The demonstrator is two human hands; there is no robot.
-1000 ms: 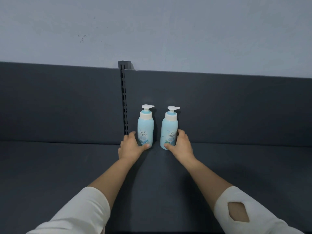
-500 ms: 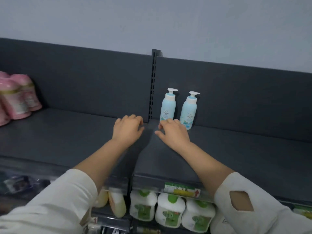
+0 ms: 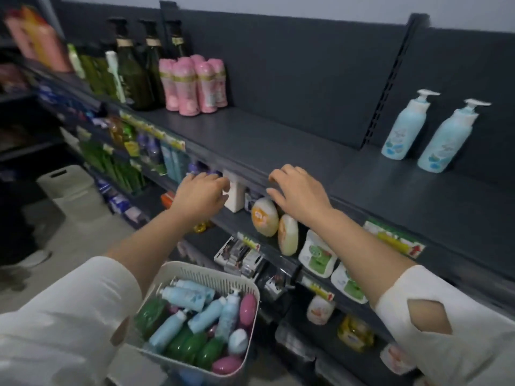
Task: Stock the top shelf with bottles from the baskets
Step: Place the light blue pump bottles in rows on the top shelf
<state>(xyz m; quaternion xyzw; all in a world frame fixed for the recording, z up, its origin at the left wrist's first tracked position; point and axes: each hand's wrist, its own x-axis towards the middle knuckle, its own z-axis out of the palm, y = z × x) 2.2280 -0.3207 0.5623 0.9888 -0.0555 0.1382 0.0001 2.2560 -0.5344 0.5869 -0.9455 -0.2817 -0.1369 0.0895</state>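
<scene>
Two light blue pump bottles (image 3: 405,126) (image 3: 448,137) stand upright on the dark top shelf (image 3: 306,151) at the right, against the back panel. My left hand (image 3: 202,195) and my right hand (image 3: 299,193) hang in front of the shelf's front edge, fingers loosely curled, holding nothing. Below them a white basket (image 3: 237,277) holds several light blue, green and pink bottles lying on their sides.
Pink bottles (image 3: 195,84), dark green pump bottles (image 3: 139,71) and other bottles fill the top shelf's left part. Lower shelves carry white, orange and green products (image 3: 317,256). A white bin (image 3: 72,190) stands on the floor at the left.
Both hands have let go of the two blue bottles and drawn back to the shelf's front edge. The view has swung left and down, bringing the basket in.
</scene>
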